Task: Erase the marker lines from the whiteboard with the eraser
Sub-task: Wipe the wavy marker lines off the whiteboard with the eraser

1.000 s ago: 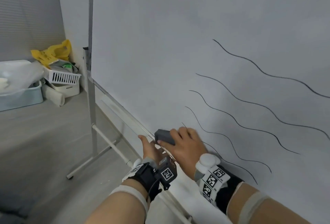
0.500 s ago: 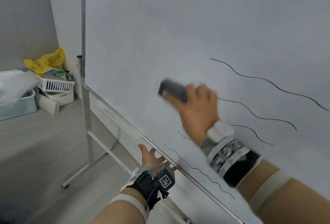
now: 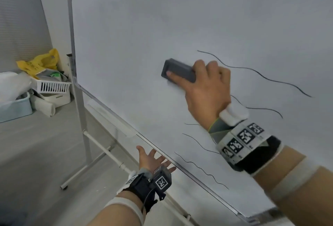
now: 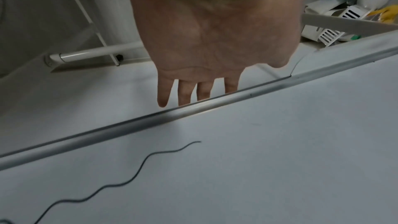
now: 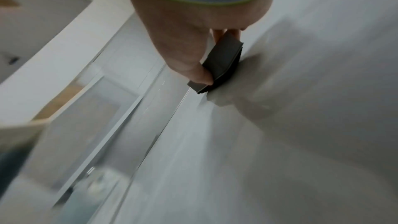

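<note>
Eraser point(image 3: 178, 71): gripped by right hand point(image 3: 207, 89), apparently pressed flat on whiteboard point(image 3: 144, 27).
Marker lines point(image 3: 255, 71): wavy, beside that hand.
Left hand point(image 3: 151, 159): fingers spread at lower frame point(image 4: 193, 110).

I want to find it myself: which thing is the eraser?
Look at the big whiteboard, left of the black wavy lines. The eraser is the dark grey block that the right hand grips flat against the board, the only solid thing on it.
</note>
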A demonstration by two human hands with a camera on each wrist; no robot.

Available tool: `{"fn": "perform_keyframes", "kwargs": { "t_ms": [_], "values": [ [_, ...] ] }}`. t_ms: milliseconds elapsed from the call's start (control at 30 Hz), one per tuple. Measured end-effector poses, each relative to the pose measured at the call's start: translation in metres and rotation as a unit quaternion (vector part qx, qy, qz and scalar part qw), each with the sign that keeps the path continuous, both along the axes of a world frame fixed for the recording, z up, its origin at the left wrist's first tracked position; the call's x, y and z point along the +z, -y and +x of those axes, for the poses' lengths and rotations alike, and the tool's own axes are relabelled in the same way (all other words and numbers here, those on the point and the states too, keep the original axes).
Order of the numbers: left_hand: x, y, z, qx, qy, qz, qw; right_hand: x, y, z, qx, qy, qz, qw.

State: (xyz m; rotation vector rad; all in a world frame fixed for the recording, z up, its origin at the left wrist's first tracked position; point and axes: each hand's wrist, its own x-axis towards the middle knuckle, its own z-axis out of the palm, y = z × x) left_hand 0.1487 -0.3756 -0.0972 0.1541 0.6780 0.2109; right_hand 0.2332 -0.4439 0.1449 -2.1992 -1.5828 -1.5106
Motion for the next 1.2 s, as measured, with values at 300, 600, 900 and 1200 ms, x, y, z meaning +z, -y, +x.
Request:
{"fn": "perform_keyframes", "kwargs": {
  "t_ms": [300,600,900,1200],
  "values": [
    [0.007,0.012,0.013,-0.029,-0.031,0.025,0.999,-0.032,0.01,0.003,-0.012,-0.019,-0.062,0.998],
    [-0.002,0.015,0.016,-0.044,-0.014,0.041,0.998,-0.161,0.084,0.001,0.025,-0.052,-0.295,0.954],
    [0.019,0.041,0.015,-0.019,-0.007,-0.013,1.0,0.05,0.047,0.026,-0.038,-0.003,0.076,0.996],
    [0.005,0.037,0.016,-0.037,0.022,0.009,0.999,-0.128,0.087,0.02,0.025,-0.019,-0.19,0.981]
  ]
}}
